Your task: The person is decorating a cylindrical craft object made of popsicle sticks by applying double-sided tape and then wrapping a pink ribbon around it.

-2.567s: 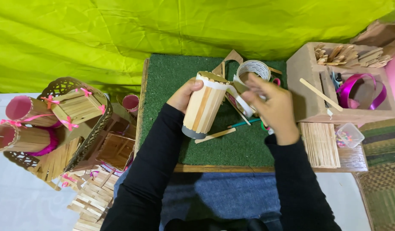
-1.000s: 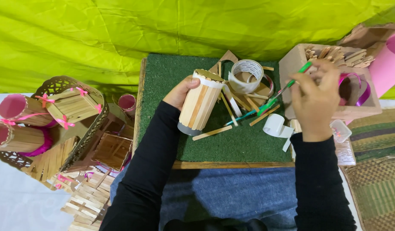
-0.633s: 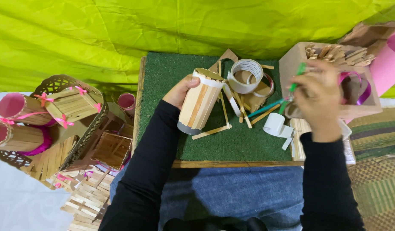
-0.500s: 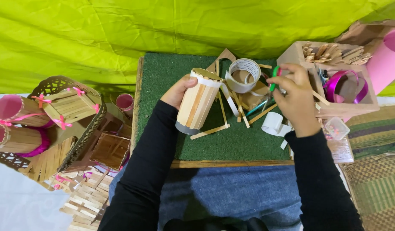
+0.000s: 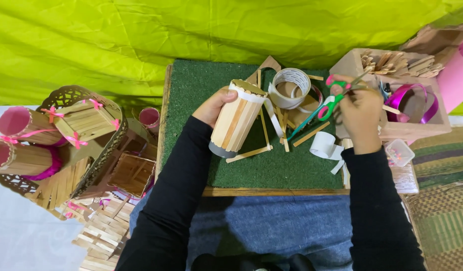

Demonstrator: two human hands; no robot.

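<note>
- Left hand (image 5: 214, 106): grip wrapped round a stick-clad cylinder (image 5: 235, 120), held tilted above the green turf board (image 5: 191, 95), its top end leaning up and to the right.
- White tape strip (image 5: 274, 116) trails from the cylinder's top rim down onto the board.
- Right hand (image 5: 360, 111): grip closed on green-handled scissors (image 5: 325, 106), fingers through the loops, blades slanting down-left toward the cylinder, tips well short of it.
- White tape roll (image 5: 290, 88) lies on the board between the two hands, behind the scissors.
- Loose craft sticks (image 5: 249, 154) scattered under the cylinder.
- Wooden box (image 5: 417, 128) just right of the right hand.
</note>
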